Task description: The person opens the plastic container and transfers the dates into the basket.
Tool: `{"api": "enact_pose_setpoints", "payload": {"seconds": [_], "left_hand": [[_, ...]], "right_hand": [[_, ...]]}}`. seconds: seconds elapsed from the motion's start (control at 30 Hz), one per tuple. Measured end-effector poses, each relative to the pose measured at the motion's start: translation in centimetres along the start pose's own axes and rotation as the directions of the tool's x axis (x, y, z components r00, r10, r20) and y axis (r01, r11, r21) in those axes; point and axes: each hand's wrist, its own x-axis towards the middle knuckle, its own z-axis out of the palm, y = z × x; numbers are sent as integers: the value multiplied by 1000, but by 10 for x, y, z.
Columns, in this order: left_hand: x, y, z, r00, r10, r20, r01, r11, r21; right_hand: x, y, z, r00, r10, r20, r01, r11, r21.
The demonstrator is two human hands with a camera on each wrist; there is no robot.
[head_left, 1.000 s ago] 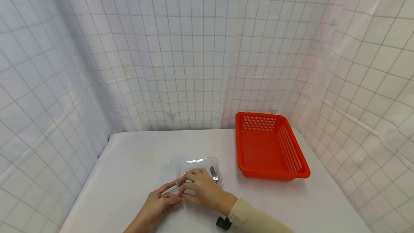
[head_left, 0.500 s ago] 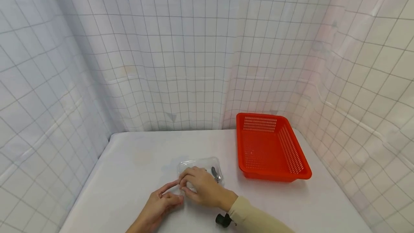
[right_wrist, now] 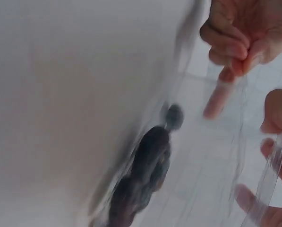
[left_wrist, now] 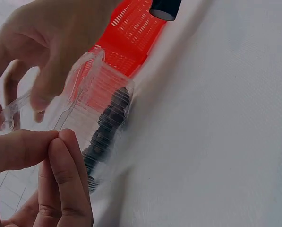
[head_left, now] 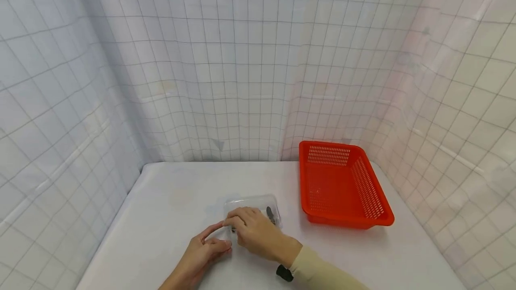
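Observation:
A clear plastic clamshell box (head_left: 254, 201) lies at the near middle of the table. Dark oval fruits (right_wrist: 152, 146), looking like grapes, show through its wall. My left hand (head_left: 201, 254) is at the box's near left corner. In the left wrist view, its thumb and fingertips pinch the thin rim of the base. Across the box reaches my right hand (head_left: 260, 234), its fingers and thumb about the edge of the clear lid (left_wrist: 15, 106). That lid edge stands apart from the base rim. My right hand hides much of the box in the head view.
Right of the box stands a red plastic basket (head_left: 304, 182) with slotted walls. A small black cylinder (head_left: 284, 273) shows beside the right sleeve (head_left: 318, 270). White gridded curtains (head_left: 242, 79) enclose the white table (head_left: 177, 191) at the back and sides.
My right hand's fingers have drawn away from my left thumb at the corner and are slightly higher over the box. The left hand keeps its place there. The head view has shifted slightly.

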Motion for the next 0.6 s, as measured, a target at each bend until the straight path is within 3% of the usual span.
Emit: {"api": "enact_pose_setpoints", "payload": {"seconds": [0.17,0.3,0.47,0.6], "left_hand": [[1,3,-3,999,-1,-36,0,1000,-8],[1,4,-6,998,4,-59,-4,1000,12],[3,13,0,993,47,-110,-31,989,148],[5,19,8,978,129,-165,-75,951,300]], "right_hand": [[-18,13,-9,978,171,118,-171,985,-15],[-33,23,-17,954,286,96,-291,956,41],[-42,28,-22,940,332,80,-340,930,142],[-43,26,-23,931,347,116,-362,917,168]]}}
